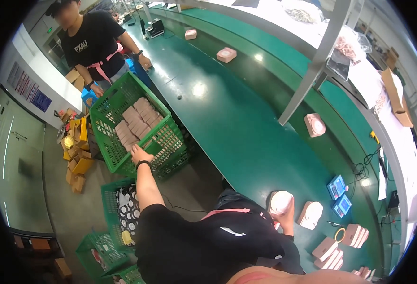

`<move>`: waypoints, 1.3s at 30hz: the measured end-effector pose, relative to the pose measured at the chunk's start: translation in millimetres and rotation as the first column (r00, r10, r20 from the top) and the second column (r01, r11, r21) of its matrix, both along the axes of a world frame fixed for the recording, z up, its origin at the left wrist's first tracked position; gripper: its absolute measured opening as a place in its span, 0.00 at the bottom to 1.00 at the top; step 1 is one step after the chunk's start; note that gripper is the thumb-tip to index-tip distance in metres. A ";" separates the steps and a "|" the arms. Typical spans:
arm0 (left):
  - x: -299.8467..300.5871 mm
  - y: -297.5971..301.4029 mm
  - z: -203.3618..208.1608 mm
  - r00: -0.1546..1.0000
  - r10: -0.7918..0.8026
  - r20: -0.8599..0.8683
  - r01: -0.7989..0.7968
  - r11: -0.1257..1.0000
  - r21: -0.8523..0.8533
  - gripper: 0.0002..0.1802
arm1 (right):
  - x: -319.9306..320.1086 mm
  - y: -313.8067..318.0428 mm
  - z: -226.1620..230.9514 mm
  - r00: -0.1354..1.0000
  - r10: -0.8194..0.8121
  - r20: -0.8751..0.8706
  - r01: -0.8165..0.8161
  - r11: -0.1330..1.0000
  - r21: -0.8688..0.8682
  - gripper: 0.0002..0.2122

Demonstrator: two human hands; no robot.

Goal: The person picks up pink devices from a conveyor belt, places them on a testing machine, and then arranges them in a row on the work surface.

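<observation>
Green crate (166,141) — L hand (141,155) @ rim (160,126)

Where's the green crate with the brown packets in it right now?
In the head view, the crate is left of centre, beside the green table, with the person's left hand gripping its near rim.

Bright indoor light. Glare spots on table (218,135) ahead of left hand (141,155), smaller one ahead-right of right hand (285,217). Shelf (360,83), farther right, nearly blown out. Dark shadow under table edge, right of left hand. Fisheye bends outer edges, black rim; far background soft.
</observation>
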State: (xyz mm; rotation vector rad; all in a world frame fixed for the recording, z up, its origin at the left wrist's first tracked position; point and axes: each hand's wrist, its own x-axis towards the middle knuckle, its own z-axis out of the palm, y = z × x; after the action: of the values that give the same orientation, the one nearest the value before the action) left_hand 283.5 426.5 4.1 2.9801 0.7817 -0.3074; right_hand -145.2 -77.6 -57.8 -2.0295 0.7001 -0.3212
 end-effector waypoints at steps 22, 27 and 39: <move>-81.3 -206.6 -62.7 0.535 -0.600 0.595 0.768 0.639 -0.047 0.46 | -3.3 4.8 3.3 0.999 -0.037 0.036 0.038 0.999 -0.029 0.57; -142.0 -315.9 -73.1 0.228 -0.828 0.513 0.965 0.121 -0.234 0.43 | 1.7 2.7 2.9 0.996 -0.086 -0.003 0.085 0.996 -0.016 0.56; -150.8 -324.8 -107.4 0.125 -0.930 0.345 0.992 0.122 -0.032 0.41 | 5.7 2.7 6.4 1.000 -0.017 -0.003 0.017 0.998 -0.067 0.56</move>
State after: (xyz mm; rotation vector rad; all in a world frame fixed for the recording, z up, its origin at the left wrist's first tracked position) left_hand 132.7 101.7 -103.3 2.6054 -1.3394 -0.0117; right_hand -139.4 -74.9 -51.4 -2.0885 0.7179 -0.3555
